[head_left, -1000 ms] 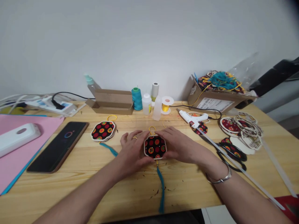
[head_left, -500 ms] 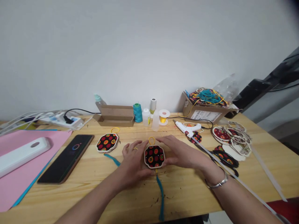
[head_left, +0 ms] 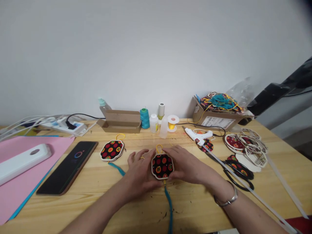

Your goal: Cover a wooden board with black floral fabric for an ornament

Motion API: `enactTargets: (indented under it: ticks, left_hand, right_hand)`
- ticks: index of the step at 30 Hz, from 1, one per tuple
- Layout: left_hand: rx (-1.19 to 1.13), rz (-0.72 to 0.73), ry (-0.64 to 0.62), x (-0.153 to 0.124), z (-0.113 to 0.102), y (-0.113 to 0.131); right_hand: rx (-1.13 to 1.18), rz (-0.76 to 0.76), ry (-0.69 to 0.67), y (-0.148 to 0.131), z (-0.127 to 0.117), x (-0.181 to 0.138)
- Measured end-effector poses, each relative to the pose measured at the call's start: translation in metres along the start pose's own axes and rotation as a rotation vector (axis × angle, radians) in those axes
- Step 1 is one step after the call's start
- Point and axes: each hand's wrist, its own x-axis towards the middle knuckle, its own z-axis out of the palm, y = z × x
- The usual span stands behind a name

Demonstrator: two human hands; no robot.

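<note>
A small ornament [head_left: 162, 166] covered in black fabric with red and yellow dots lies on the wooden table [head_left: 200, 201]. It has a yellow loop on top and a teal tassel [head_left: 169, 208] trailing toward me. My left hand [head_left: 140, 169] presses its left edge, fingers curled around it. My right hand [head_left: 186, 164] holds its right edge and top. A second, similar ornament [head_left: 112, 150] rests to the left with its own teal tassel.
A phone [head_left: 67, 167], a white case [head_left: 20, 162] on pink paper [head_left: 14, 191] lie left. Thread spools [head_left: 144, 118], bottles and a cardboard box [head_left: 119, 121] stand at the back. A glue gun [head_left: 198, 134], scissors [head_left: 237, 178], fabric pieces [head_left: 246, 144] and a filled box [head_left: 219, 112] lie right.
Both hands have closed in more tightly around the ornament. The view shifted slightly; the ornament stays in the same place on the table.
</note>
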Motion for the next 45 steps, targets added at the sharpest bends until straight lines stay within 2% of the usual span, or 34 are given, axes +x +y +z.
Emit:
enactTargets:
  ticks: [10,17,28,39,42,45]
  left_hand:
    - [0.013,-0.022,-0.049,0.004,0.005,-0.006]
    - [0.007,0.031,0.003,0.003,0.011,-0.009]
    - [0.037,0.012,0.040,0.006,0.020,-0.010]
    - [0.040,0.016,0.059,0.009,0.018,-0.005]
    - [0.037,0.033,0.083,0.009,0.018,-0.004]
    - [0.036,0.030,0.110,0.009,0.013,-0.001]
  right_hand:
    - [-0.004,0.020,-0.030,0.007,0.000,-0.001]
    - [-0.026,0.009,-0.037,0.013,0.006,-0.001]
    - [-0.010,-0.026,-0.035,0.017,0.008,-0.001]
    - [-0.003,-0.037,-0.047,0.014,0.005,-0.001]
    - [0.043,-0.043,-0.009,0.013,0.003,-0.002]
    - [0.116,0.040,0.100,0.014,0.004,-0.002]
